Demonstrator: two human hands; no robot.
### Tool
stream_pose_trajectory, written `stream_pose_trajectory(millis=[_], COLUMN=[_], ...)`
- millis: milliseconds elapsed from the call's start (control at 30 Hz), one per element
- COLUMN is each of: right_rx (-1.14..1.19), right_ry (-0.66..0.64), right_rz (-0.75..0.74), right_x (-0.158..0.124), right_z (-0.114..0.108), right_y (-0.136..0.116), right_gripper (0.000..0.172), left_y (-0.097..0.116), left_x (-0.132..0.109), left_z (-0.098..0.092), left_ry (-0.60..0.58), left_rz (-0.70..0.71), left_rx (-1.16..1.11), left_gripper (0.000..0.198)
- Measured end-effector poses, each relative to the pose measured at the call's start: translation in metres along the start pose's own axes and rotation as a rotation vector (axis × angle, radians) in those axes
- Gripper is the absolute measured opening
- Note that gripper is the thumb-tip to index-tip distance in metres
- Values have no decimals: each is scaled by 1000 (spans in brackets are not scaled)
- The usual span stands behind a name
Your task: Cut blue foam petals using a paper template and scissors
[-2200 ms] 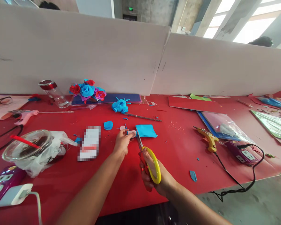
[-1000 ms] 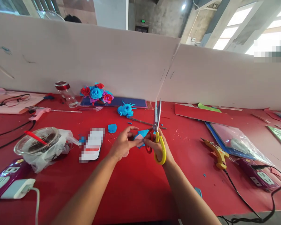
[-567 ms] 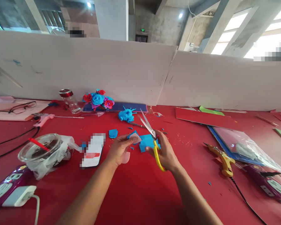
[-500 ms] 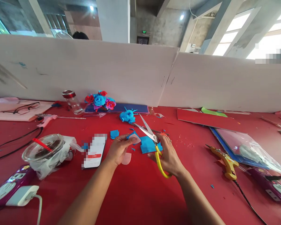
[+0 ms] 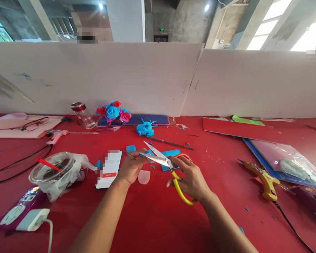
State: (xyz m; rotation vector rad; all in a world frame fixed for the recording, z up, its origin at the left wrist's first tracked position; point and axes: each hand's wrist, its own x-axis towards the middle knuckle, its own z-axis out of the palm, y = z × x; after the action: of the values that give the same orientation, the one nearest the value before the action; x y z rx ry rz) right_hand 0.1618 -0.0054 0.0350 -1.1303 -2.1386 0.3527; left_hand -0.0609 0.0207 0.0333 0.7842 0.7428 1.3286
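Observation:
My right hand (image 5: pixel 191 179) grips yellow-handled scissors (image 5: pixel 165 165) whose blades are spread and point left toward my left hand (image 5: pixel 131 168). My left hand is closed in a pinch on a small blue paper piece (image 5: pixel 147 153) that sits between the blades. A stack of blue paper squares (image 5: pixel 171 154) lies on the red table (image 5: pixel 158 218) just behind both hands. A pale pink petal-shaped template (image 5: pixel 144 176) lies flat on the table below my left fingers.
A phone (image 5: pixel 109 168) lies left of my left hand, a glass bowl in a plastic bag (image 5: pixel 55 170) further left, a power strip (image 5: pixel 23 211) near the front. Paper flowers (image 5: pixel 113 111), a jar (image 5: pixel 82 114) and white divider boards stand behind. A yellow glue gun (image 5: pixel 263 177) lies right.
The scissors swung down from upright to lie nearly level, blades opened toward my left hand. The pink template dropped from my left fingers onto the table. The view tilted slightly.

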Motion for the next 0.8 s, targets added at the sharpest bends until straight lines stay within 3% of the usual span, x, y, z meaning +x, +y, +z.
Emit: stream_pose_trajectory(millis=[333,567,667,800], right_rx=[53,82,280,712], right_ry=[-21,-20,18,118], right_rz=[37,68,182,346], right_x=[-1,-7,-7,4], right_z=[5,11,11,7], right_y=[-4,1,-1,-13], right_gripper=[48,42,32,32], left_y=[-1,1,2,1], left_x=[0,-1,-2,-3], left_z=[2,2,3,8], left_ry=[-80,-51,-61,-63], left_rz=[43,3,-12,-77], left_rx=[21,37,84,207], left_gripper=[9,11,10,15])
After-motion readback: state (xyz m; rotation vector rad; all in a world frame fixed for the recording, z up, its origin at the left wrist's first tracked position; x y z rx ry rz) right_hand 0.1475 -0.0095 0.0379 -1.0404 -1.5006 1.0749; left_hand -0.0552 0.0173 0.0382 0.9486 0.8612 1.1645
